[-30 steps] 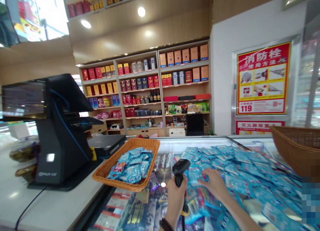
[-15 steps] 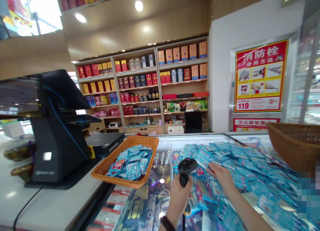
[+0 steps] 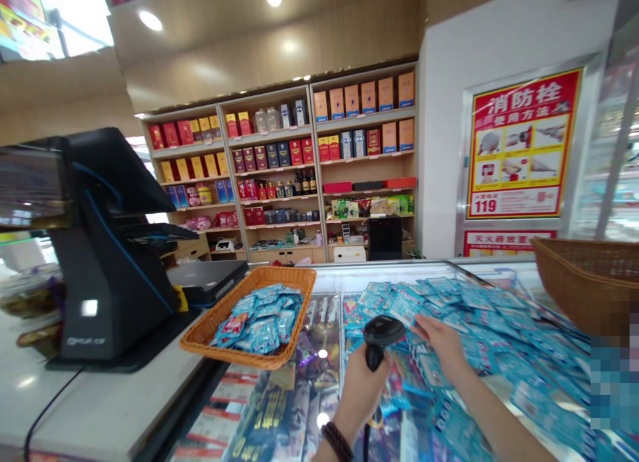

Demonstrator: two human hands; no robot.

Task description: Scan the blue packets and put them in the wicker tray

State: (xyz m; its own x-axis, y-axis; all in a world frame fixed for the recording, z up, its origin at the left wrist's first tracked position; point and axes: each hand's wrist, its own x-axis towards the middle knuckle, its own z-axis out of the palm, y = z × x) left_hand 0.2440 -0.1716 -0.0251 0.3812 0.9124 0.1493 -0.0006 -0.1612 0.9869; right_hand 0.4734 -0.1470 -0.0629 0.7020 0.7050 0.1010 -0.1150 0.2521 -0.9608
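My left hand (image 3: 363, 382) is wrapped round the handle of a black barcode scanner (image 3: 383, 330), its head pointing right. My right hand (image 3: 439, 342) is closed, its fingertips pinching the edge of a blue packet (image 3: 405, 307) just beyond the scanner head. Many similar blue packets (image 3: 499, 329) lie spread over the glass counter to the right. Left of my hands, an orange wicker basket (image 3: 200, 339) holds a pile of blue packets with a red one among them.
A black cash register (image 3: 110, 262) stands on the white counter (image 3: 114, 409) at left, with a dark flat device (image 3: 210, 279) behind. A brown wicker basket (image 3: 589, 282) is at right. Stocked shelves (image 3: 319, 162) line the back.
My left hand and the scanner have moved slightly to the right, nearer the packet. My right hand has risen a little in view. The whole view has shifted slightly.
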